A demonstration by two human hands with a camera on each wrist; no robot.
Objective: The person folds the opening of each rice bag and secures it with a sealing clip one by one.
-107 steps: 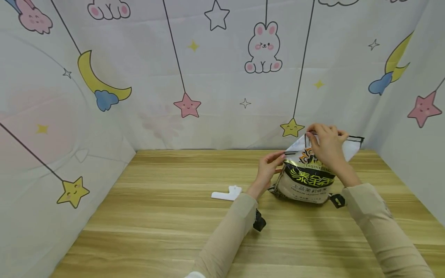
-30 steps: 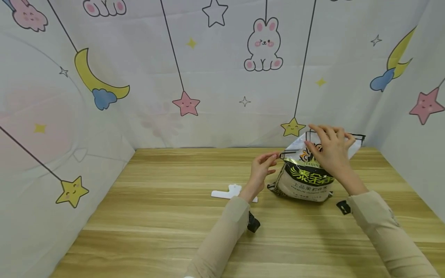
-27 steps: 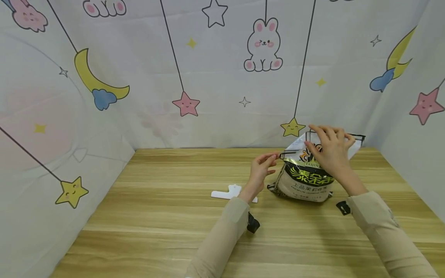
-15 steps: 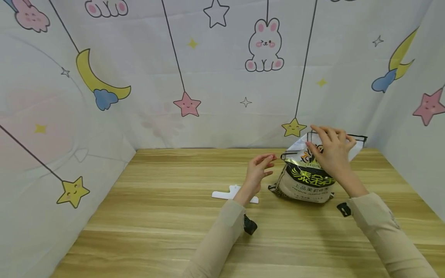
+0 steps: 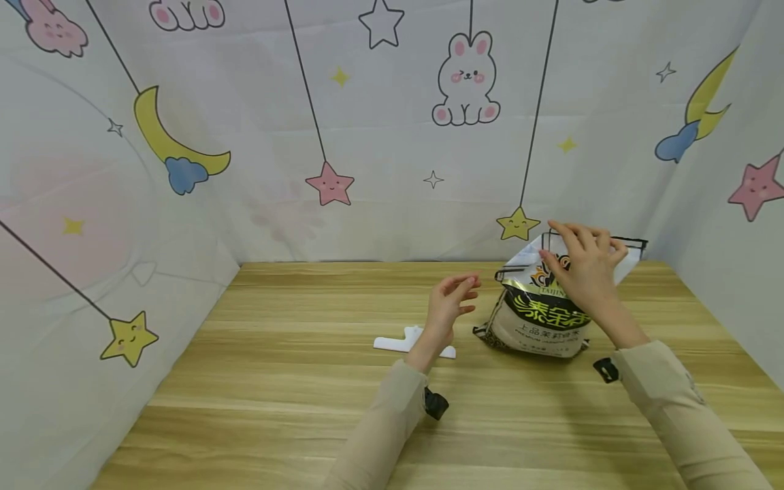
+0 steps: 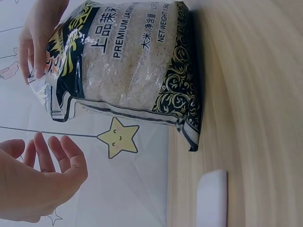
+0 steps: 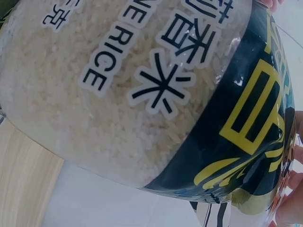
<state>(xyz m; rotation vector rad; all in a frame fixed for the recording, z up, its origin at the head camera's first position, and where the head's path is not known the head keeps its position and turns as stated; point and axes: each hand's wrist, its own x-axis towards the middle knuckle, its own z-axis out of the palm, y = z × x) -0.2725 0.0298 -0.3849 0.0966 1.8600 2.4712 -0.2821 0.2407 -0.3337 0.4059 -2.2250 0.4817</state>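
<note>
A clear bag of rice with a black and gold label stands on the table at the right, its white top folded over at the left corner. My right hand pinches that folded top between thumb and fingers; the left wrist view also shows these right fingers at the bag's top edge. Left of the bag, my left hand is raised with loosely bent fingers, holding nothing, a small gap from the folded corner. Below it lies a long white plastic clip, partly hidden behind the left wrist.
The wood-grain table extends to the left and front. A white cloth backdrop printed with stars, moons and rabbits encloses the back and sides. A black wrist camera hangs under the left sleeve.
The left hand has let go of the bag's left corner and moved left and slightly down, away from it. The right hand opened its grip slightly earlier and has since stayed at the top.
</note>
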